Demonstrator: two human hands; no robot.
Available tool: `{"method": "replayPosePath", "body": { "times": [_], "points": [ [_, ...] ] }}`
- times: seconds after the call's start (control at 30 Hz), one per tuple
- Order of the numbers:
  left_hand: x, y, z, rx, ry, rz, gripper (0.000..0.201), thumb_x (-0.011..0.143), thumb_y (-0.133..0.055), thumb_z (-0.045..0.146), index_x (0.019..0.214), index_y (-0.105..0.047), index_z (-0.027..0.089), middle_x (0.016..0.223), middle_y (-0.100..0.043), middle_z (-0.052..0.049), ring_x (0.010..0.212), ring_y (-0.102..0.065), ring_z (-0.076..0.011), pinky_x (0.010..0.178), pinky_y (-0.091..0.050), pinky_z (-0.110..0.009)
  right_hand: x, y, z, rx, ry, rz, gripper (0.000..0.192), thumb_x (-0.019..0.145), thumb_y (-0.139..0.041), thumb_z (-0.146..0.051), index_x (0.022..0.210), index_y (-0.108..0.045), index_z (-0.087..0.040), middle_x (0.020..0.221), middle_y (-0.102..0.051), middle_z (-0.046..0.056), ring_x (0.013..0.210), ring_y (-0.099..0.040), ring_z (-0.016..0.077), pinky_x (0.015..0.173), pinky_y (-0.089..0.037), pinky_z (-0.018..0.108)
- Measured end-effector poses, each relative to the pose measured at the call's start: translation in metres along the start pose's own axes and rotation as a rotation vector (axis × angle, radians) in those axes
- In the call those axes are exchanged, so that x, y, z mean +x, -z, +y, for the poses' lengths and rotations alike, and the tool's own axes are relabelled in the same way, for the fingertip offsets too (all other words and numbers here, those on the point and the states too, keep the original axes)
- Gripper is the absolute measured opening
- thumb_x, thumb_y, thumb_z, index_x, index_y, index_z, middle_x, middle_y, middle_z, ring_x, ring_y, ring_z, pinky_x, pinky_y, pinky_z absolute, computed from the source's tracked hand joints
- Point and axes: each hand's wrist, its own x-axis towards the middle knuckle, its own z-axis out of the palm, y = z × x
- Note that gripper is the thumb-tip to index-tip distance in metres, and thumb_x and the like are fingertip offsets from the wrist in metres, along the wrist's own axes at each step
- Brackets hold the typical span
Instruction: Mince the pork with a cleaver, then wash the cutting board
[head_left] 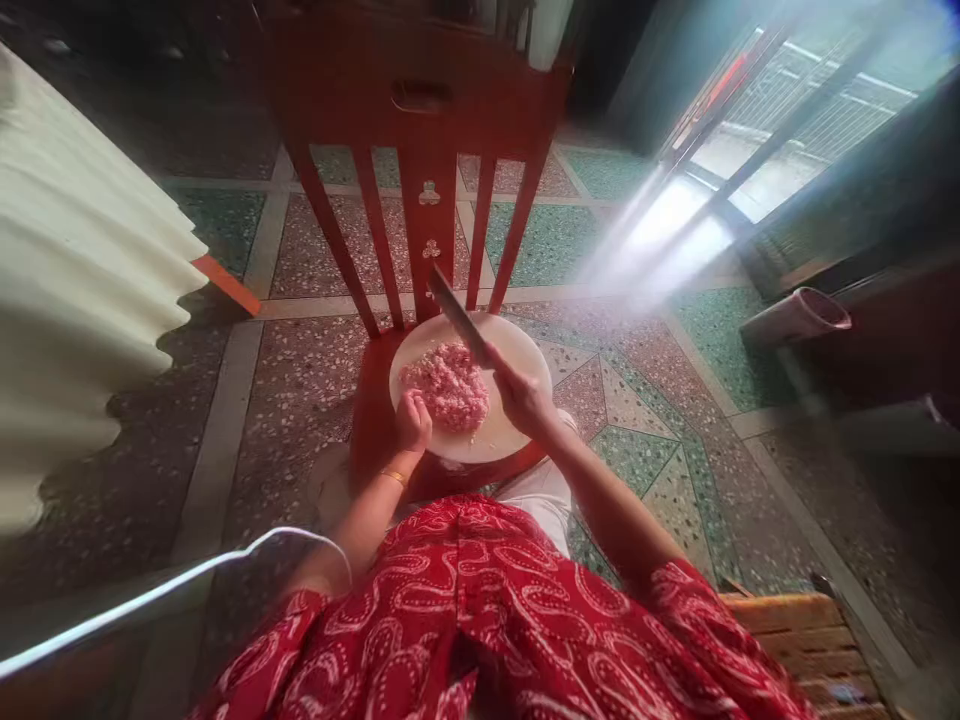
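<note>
A round, pale cutting board [517,345] lies on the seat of a red wooden chair [373,400] in front of me. A heap of pink minced meat [450,385] covers its left and middle part. My right hand [523,400] is closed around the handle of a cleaver [461,318], whose blade points up and to the left above the far side of the meat. At the board's near left edge, my left hand [414,420] is curled beside the mince. Whether its folded fingers grip anything is hidden.
Beyond the board rises the slatted chair back [427,200]. A pale, scalloped cloth [82,290] hangs at the left, and a white cable [165,595] crosses the lower left. A bin-like container [799,318] stands at the right, near a bright doorway [720,190]. A slatted wooden seat [802,640] is at lower right.
</note>
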Motion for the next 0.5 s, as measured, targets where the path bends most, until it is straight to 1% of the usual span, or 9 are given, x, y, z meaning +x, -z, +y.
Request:
{"method": "replayPosePath", "body": {
  "times": [0.07, 0.13, 0.2, 0.23, 0.27, 0.3, 0.33, 0.43, 0.5],
  "points": [
    [0.000, 0.000, -0.001, 0.003, 0.021, -0.015, 0.024, 0.093, -0.033, 0.031, 0.095, -0.051, 0.016, 0.091, -0.062, -0.013, 0.086, -0.061, -0.0221, 0.081, -0.049, -0.036, 0.008, -0.017, 0.009, -0.054, -0.110, -0.052, 0.053, 0.098, -0.027, -0.025, 0.150, -0.024, -0.020, 0.111, -0.070, 0.011, 0.088, -0.068, 0.0198, 0.078, -0.051, 0.028],
    [0.000, 0.001, -0.002, 0.002, 0.037, -0.027, 0.023, 0.093, -0.034, 0.031, 0.095, -0.052, 0.016, 0.092, -0.062, -0.013, 0.088, -0.061, -0.0225, 0.083, -0.049, -0.037, 0.010, -0.034, 0.018, -0.105, -0.207, -0.151, 0.053, 0.097, -0.028, -0.022, 0.150, -0.025, -0.020, 0.107, -0.071, 0.011, 0.089, -0.068, 0.0209, 0.079, -0.051, 0.029],
    [0.001, 0.001, -0.001, -0.003, 0.049, -0.035, 0.022, 0.092, -0.036, 0.030, 0.096, -0.052, 0.016, 0.095, -0.062, -0.013, 0.091, -0.061, -0.0234, 0.085, -0.049, -0.039, 0.007, -0.045, 0.027, -0.167, -0.305, -0.355, 0.054, 0.095, -0.033, -0.020, 0.149, -0.028, -0.022, 0.102, -0.073, 0.010, 0.085, -0.069, 0.0219, 0.075, -0.051, 0.029],
    [0.001, 0.002, -0.001, -0.012, 0.053, -0.040, 0.021, 0.091, -0.037, 0.030, 0.097, -0.053, 0.016, 0.095, -0.062, -0.013, 0.091, -0.061, -0.0237, 0.085, -0.049, -0.039, 0.005, -0.046, 0.031, -0.183, -0.329, -0.429, 0.054, 0.095, -0.035, -0.020, 0.148, -0.029, -0.024, 0.100, -0.073, 0.009, 0.084, -0.070, 0.0223, 0.074, -0.051, 0.029],
    [0.001, 0.002, 0.000, -0.023, 0.061, -0.048, 0.021, 0.091, -0.038, 0.030, 0.098, -0.053, 0.016, 0.095, -0.063, -0.013, 0.091, -0.062, -0.0239, 0.084, -0.049, -0.040, 0.003, -0.043, 0.033, -0.183, -0.334, -0.466, 0.054, 0.095, -0.037, -0.021, 0.148, -0.030, -0.026, 0.101, -0.073, 0.008, 0.086, -0.070, 0.0225, 0.075, -0.051, 0.028],
    [0.002, 0.002, 0.000, -0.029, 0.071, -0.057, 0.022, 0.091, -0.038, 0.030, 0.099, -0.053, 0.016, 0.094, -0.063, -0.013, 0.090, -0.062, -0.0240, 0.083, -0.050, -0.040, 0.003, -0.036, 0.033, -0.168, -0.323, -0.454, 0.053, 0.095, -0.037, -0.023, 0.147, -0.031, -0.028, 0.103, -0.073, 0.007, 0.089, -0.070, 0.0225, 0.076, -0.051, 0.028],
    [0.002, 0.002, 0.000, -0.029, 0.079, -0.063, 0.022, 0.091, -0.038, 0.030, 0.099, -0.053, 0.016, 0.093, -0.063, -0.013, 0.088, -0.062, -0.0242, 0.082, -0.050, -0.040, 0.004, -0.025, 0.032, -0.140, -0.297, -0.403, 0.051, 0.096, -0.037, -0.025, 0.147, -0.032, -0.029, 0.107, -0.072, 0.006, 0.092, -0.069, 0.0222, 0.078, -0.051, 0.028],
    [0.002, 0.001, -0.002, -0.006, 0.055, -0.055, 0.024, 0.092, -0.035, 0.030, 0.099, -0.053, 0.015, 0.093, -0.063, -0.014, 0.088, -0.062, -0.0244, 0.082, -0.050, -0.040, 0.017, 0.007, 0.022, -0.040, -0.178, -0.145, 0.051, 0.098, -0.033, -0.029, 0.148, -0.030, -0.030, 0.118, -0.068, 0.003, 0.103, -0.065, 0.0212, 0.084, -0.050, 0.028],
    [0.002, 0.000, -0.005, 0.000, 0.023, -0.037, 0.025, 0.093, -0.033, 0.030, 0.099, -0.052, 0.015, 0.095, -0.062, -0.015, 0.090, -0.061, -0.0239, 0.083, -0.049, -0.039, 0.029, 0.012, 0.019, -0.002, -0.136, -0.003, 0.052, 0.098, -0.030, -0.029, 0.150, -0.024, -0.028, 0.124, -0.064, 0.005, 0.108, -0.063, 0.0206, 0.088, -0.049, 0.029]
  ]
}}
